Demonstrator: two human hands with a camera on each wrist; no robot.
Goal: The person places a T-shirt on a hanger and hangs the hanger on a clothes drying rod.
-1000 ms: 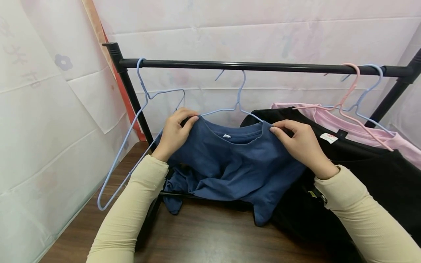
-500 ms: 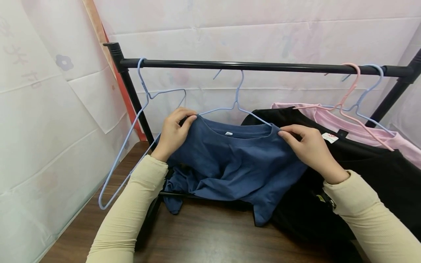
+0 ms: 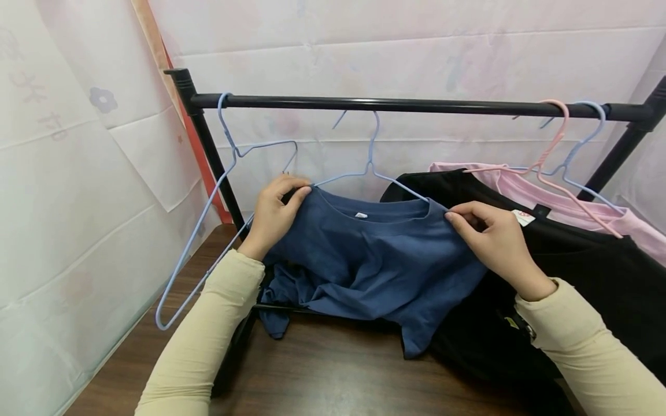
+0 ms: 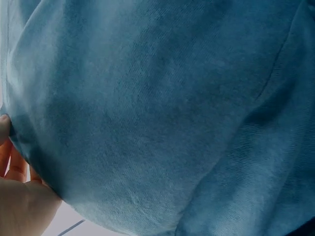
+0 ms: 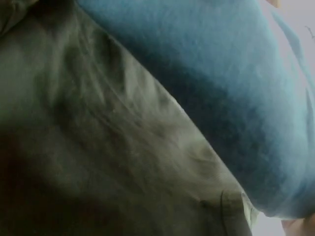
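A dark blue T-shirt (image 3: 364, 266) hangs on a light blue wire hanger (image 3: 370, 164) hooked over the rack's bar. My left hand (image 3: 276, 211) pinches the shirt's left shoulder between thumb and fingers. At the other shoulder, just outside the collar, my right hand (image 3: 494, 240) pinches the cloth. The hanger's neck and inner arms show above the collar; its ends are hidden inside the shirt. Blue cloth fills most of the left wrist view, with the left thumb and fingers (image 4: 22, 196) at its edge. In the right wrist view the shirt (image 5: 211, 88) overlaps dark cloth.
A bare light blue hanger (image 3: 195, 216) hangs at the left of the black bar (image 3: 390, 104). To the right hang a black garment (image 3: 588, 277) on a pink hanger (image 3: 551, 138) and a pink garment (image 3: 567, 208). Below lies a brown wooden table (image 3: 333, 370).
My right hand has slid outward along the shoulder, to the right and slightly down, stretching the collar wider. The middle hanger has shifted slightly left. My left hand keeps its pinch.
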